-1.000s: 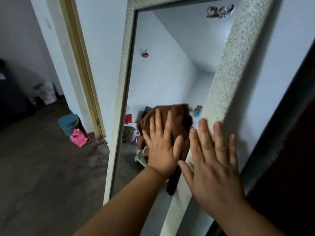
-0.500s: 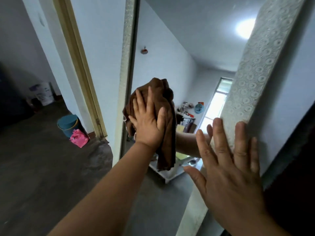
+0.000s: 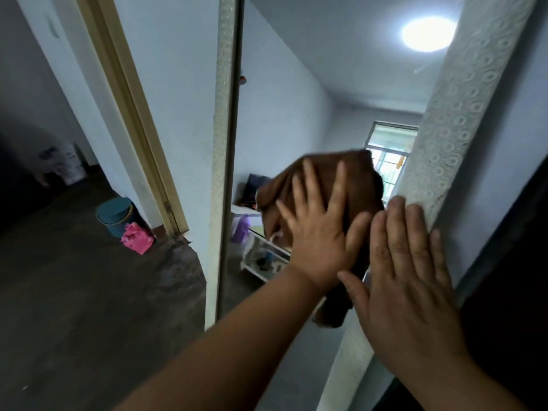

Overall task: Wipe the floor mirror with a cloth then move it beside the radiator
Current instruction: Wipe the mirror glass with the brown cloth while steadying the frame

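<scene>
A: Mirror?
B: Floor mirror (image 3: 296, 99) stands against the pale wall (image 3: 178, 84), just right of the doorway; embossed white frame down both long sides. Glass reflects a ceiling light, a window, a white rack

A: Cloth?
B: Brown cloth (image 3: 353, 179) flat on the glass, toward the mirror's right edge, loose end hanging below the wrist. Somewhat blurred

A: Hands?
B: Left hand (image 3: 318, 232), fingers spread wide, palm pressing the cloth to the glass; pinning it, not gripping. Right hand (image 3: 406, 280) open and flat, fingers together, laid on the mirror's right frame edge; nothing in it. The two hands sit just beside each other, thumbs near

A: Surroundings?
B: Bare dark floor (image 3: 74, 321). By the door frame (image 3: 133, 114), a teal bucket (image 3: 114, 215) with a pink bag (image 3: 137, 238) touching its front. White sack (image 3: 63, 163) farther back in the dim room
</scene>
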Demonstrator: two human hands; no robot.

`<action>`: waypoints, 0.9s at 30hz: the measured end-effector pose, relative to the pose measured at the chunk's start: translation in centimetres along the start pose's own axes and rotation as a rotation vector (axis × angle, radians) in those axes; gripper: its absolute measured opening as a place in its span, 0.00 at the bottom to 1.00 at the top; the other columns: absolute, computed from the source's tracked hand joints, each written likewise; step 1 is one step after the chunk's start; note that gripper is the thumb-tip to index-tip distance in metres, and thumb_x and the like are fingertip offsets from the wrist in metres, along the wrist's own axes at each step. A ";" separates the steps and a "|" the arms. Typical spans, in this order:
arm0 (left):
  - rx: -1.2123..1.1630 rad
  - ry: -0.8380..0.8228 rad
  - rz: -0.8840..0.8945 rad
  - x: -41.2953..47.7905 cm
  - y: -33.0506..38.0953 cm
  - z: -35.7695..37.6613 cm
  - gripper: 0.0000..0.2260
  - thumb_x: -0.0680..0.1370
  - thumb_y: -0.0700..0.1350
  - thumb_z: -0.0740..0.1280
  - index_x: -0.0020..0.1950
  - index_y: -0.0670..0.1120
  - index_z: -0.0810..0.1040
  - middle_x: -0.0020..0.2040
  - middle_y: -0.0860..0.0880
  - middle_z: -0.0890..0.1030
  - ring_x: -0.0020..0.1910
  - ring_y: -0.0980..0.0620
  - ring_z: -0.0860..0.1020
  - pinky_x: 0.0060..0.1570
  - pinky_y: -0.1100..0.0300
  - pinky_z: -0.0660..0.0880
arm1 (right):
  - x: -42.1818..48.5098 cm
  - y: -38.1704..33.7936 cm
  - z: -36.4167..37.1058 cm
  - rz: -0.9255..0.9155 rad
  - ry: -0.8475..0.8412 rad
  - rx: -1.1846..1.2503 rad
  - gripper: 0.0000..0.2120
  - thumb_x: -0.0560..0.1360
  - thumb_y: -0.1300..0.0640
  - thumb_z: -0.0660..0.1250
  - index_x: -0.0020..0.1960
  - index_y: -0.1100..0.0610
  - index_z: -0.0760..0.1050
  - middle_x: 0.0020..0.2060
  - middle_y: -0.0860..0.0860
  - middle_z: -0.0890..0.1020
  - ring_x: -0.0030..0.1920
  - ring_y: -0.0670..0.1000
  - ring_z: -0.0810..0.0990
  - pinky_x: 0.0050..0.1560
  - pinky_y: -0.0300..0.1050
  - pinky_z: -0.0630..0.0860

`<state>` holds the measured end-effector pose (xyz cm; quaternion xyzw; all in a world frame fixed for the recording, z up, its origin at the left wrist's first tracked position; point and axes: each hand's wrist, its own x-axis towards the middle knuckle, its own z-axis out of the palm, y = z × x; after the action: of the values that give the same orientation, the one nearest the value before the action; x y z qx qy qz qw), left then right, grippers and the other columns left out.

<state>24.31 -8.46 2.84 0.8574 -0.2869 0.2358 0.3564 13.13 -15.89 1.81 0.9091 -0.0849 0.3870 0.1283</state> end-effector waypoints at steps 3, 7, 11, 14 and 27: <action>0.090 0.154 0.080 5.2 1.0 -1.0 0.31 0.77 0.63 0.50 0.79 0.56 0.47 0.80 0.44 0.44 0.78 0.42 0.46 0.69 0.31 0.42 | -0.3 0.2 -0.1 -0.013 0.019 0.012 0.37 0.81 0.40 0.49 0.77 0.69 0.57 0.78 0.64 0.55 0.79 0.62 0.53 0.77 0.57 0.52; 0.080 0.157 0.032 1.0 -2.2 1.8 0.31 0.78 0.60 0.49 0.79 0.56 0.43 0.80 0.44 0.46 0.78 0.43 0.46 0.71 0.32 0.42 | -0.3 0.6 0.2 -0.036 -0.001 0.013 0.38 0.82 0.38 0.47 0.77 0.69 0.57 0.78 0.64 0.55 0.79 0.62 0.53 0.77 0.57 0.52; 0.126 -0.110 0.065 -8.8 -6.3 4.6 0.28 0.81 0.63 0.40 0.78 0.56 0.36 0.79 0.40 0.46 0.78 0.38 0.44 0.68 0.27 0.52 | -0.6 0.8 0.0 -0.065 -0.008 0.014 0.39 0.80 0.38 0.48 0.77 0.69 0.55 0.78 0.64 0.53 0.79 0.61 0.51 0.77 0.57 0.51; 0.149 -0.178 0.067 -8.3 -6.2 4.0 0.30 0.79 0.67 0.38 0.77 0.58 0.33 0.79 0.42 0.41 0.77 0.38 0.40 0.69 0.28 0.50 | -0.7 0.8 -0.1 -0.064 -0.009 0.039 0.38 0.80 0.39 0.49 0.77 0.69 0.56 0.78 0.65 0.54 0.79 0.61 0.51 0.77 0.57 0.51; 0.073 -0.020 0.007 -7.7 -3.5 5.1 0.29 0.80 0.61 0.46 0.77 0.61 0.35 0.78 0.57 0.33 0.78 0.51 0.37 0.72 0.33 0.41 | -1.3 1.2 0.8 -0.124 0.036 0.134 0.35 0.81 0.42 0.50 0.77 0.68 0.57 0.78 0.63 0.52 0.79 0.60 0.51 0.78 0.56 0.49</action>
<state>22.07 -7.74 -6.82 0.8711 -0.2846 0.2388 0.3211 12.46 -17.23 0.53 0.9121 -0.0002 0.3995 0.0922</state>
